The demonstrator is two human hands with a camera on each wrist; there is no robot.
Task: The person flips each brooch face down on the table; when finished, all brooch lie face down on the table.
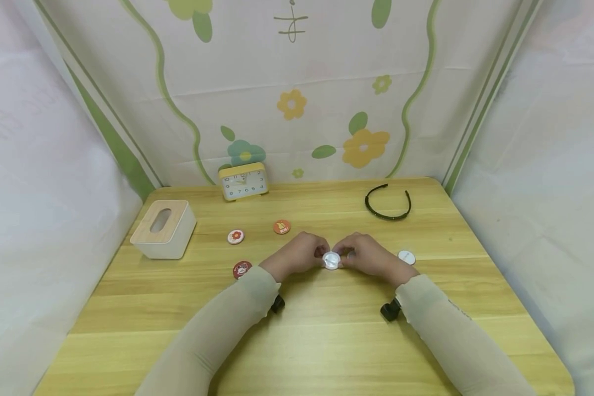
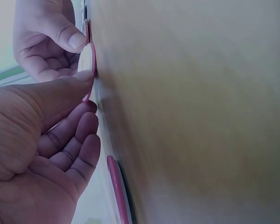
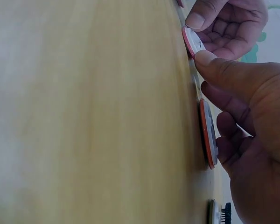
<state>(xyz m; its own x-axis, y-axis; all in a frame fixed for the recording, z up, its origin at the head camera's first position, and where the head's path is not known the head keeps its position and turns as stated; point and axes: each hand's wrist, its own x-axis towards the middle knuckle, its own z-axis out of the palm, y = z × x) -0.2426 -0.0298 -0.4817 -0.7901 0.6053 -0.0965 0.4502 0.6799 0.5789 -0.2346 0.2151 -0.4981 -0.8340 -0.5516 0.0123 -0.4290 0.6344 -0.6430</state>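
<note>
A round pin badge (image 1: 331, 260) sits between the two hands over the middle of the table, its silvery back facing up. My left hand (image 1: 304, 254) pinches its left edge, with the thumb on the pale back in the left wrist view. From the other side my right hand (image 1: 368, 256) pinches the right edge; in the right wrist view its thumb presses on the badge (image 3: 194, 41). Another badge with an orange-red rim (image 3: 207, 135) lies by the right hand's curled fingers. A dark red badge (image 1: 242, 269) lies near the left forearm.
A flower badge (image 1: 235, 236) and an orange badge (image 1: 281, 226) lie left of centre, a white badge (image 1: 406, 257) to the right. Farther back are a yellow clock (image 1: 244, 181), a tissue box (image 1: 163, 229) and a black headband (image 1: 388, 216). Fabric walls enclose the table.
</note>
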